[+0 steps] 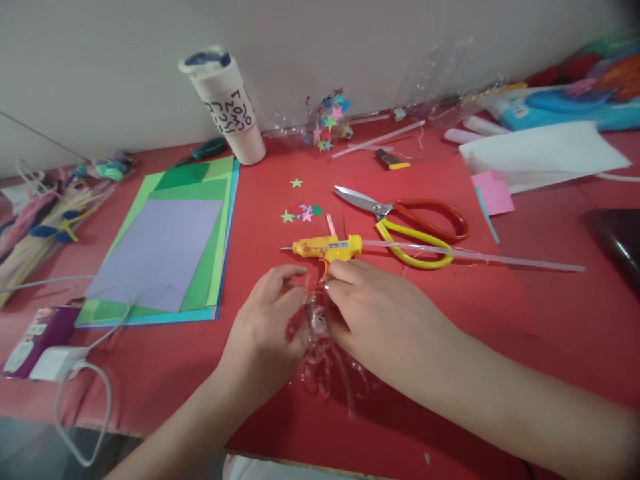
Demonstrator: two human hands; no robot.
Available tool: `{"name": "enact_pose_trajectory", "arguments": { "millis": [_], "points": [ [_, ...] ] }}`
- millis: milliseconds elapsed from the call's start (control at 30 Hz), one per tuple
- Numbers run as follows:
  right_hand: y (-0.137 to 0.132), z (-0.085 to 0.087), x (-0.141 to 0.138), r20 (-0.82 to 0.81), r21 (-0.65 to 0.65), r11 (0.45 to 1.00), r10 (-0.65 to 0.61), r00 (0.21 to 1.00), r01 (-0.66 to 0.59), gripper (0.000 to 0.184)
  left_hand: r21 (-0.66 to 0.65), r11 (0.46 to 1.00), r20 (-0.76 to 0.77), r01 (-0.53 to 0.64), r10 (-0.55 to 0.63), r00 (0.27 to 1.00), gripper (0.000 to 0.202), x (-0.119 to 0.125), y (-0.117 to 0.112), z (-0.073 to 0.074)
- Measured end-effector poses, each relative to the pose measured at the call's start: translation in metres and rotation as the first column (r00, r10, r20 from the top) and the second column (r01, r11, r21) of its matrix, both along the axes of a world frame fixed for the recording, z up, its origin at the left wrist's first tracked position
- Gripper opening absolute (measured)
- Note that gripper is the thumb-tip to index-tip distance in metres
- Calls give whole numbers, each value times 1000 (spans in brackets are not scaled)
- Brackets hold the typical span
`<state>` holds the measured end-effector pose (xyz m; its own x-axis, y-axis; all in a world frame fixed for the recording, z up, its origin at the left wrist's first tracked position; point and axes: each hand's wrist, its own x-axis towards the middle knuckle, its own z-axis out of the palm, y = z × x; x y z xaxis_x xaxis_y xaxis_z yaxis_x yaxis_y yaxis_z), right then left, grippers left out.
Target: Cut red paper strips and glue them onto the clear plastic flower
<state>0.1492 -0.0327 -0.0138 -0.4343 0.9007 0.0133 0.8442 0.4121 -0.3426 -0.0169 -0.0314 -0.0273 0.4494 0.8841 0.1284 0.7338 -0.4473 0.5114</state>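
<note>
Between my two hands is a clear plastic piece with curled strips (318,323) hanging from its lower end. My left hand (270,317) is closed around its left side, while the fingers of my right hand (373,303) pinch it from the right and partly cover its top. Just beyond my fingers lies a yellow glue gun (320,248), nozzle to the left, with a long translucent glue stick (520,260) out of its back. Scissors (383,209) with one red and one yellow handle rest behind it, blades open. Several paper stars (306,215) lie behind the nozzle.
Coloured paper sheets (160,253) are stacked at left, near a white charger (59,363) with a looped cable. A white tumbler (230,110) stands at the back beside a star-covered plastic piece (331,120). Glue sticks (379,139) and a cutter (390,159) lie right of it.
</note>
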Motion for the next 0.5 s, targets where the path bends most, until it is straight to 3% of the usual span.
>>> {"name": "enact_pose_trajectory", "arguments": {
  "millis": [100,300,500],
  "points": [
    [0,1,-1,19,-17,1000,-5,1000,5,14,74,997,2,-20,20,1000,17,0,-3,2],
    [-2,-1,0,8,17,1000,2,1000,-2,16,200,978,-154,-60,92,984,9,-1,-8,3],
    [-3,0,-1,11,28,1000,-6,1000,6,15,188,977,-98,-99,119,988,11,0,-9,-3]
  ]
}}
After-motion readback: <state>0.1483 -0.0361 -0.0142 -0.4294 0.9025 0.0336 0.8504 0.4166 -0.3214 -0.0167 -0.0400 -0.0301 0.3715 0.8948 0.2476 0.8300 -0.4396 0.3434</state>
